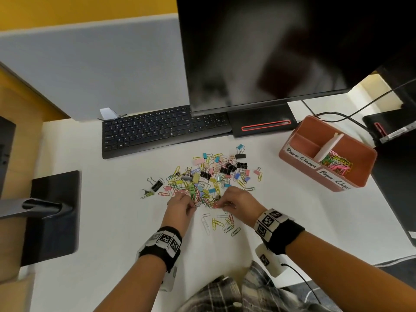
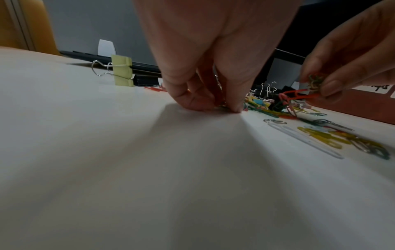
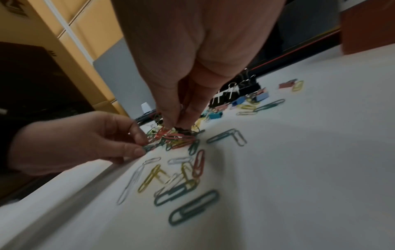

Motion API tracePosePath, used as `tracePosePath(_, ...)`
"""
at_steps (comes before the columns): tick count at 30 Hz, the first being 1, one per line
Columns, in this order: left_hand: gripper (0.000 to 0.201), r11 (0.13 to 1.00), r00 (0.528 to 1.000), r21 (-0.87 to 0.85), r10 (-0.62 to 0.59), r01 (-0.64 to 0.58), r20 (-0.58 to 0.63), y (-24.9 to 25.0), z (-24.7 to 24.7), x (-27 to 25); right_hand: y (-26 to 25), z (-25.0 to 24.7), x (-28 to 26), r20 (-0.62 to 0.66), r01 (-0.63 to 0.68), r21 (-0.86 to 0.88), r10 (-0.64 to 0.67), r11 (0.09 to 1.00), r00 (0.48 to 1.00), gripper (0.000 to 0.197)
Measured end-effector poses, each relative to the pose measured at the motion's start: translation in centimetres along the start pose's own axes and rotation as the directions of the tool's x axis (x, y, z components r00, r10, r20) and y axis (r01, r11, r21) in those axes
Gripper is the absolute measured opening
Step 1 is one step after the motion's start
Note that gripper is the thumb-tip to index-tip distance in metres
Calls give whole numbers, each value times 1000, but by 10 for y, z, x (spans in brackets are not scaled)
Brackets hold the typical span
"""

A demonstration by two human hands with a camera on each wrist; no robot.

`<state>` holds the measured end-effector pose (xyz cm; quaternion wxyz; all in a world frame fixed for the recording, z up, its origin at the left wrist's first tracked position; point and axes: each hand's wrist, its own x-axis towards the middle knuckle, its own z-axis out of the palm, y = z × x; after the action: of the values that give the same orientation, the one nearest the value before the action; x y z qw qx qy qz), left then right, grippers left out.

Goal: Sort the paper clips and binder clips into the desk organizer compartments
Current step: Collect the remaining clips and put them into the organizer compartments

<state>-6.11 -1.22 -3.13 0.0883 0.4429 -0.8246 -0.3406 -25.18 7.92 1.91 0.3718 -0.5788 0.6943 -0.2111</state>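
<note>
Paper clips are being picked out of the near edge of the mixed pile [image 1: 209,176] on the white desk [image 1: 112,221], and both hands are being worked there side by side. The left hand [image 1: 180,204] is being pressed down with thumb and fingers pinched on a few paper clips against the desk; the right hand [image 1: 236,200] is being held just beside it, its fingertips closed on a small tangled bunch of clips [image 2: 314,81], a red one dangling from it. A loose scatter of paper clips [image 1: 222,222] is lying between the wrists, already pulled clear of the binder clips [image 1: 227,168], which are being left mostly in the far half of the pile. The desk organizer [image 1: 292,155] is standing well apart, forward and to the right of the hands, its long side running diagonally away; the compartment labelled Paper Clips [image 1: 337,164], the nearer one, is already being filled, while the Paper Clamps compartment [image 1: 306,145] looks empty. The right hand is plainly the nearer to it, so the carry is probably best made by that hand.
</note>
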Motion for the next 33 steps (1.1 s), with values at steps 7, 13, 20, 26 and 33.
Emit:
tracePosePath(7,13,995,996,-53,-88,88,-9,1,-4,-4,-7,16,11,70,-15,-64,20,998,997,16)
tracePosePath(13,15,994,995,-37,-104,104,-8,-1,-4,-2,-3,-8,17,-130,-36,-15,33,999,991,11)
tracePosePath(20,14,989,990,-48,-138,138,11,-5,-4,-1,6,-14,6,-168,50,-8,-51,999,985,8)
tracePosePath(26,15,990,996,-118,-78,81,33,-1,-14,-4,31,6,-6,-24,10,-103,-13,995,1000,5)
tracePosePath(33,6,985,997,-167,49,-37,66,-1,-17,-23,51,1,-14,-1,-177,-152,179,972,984,30)
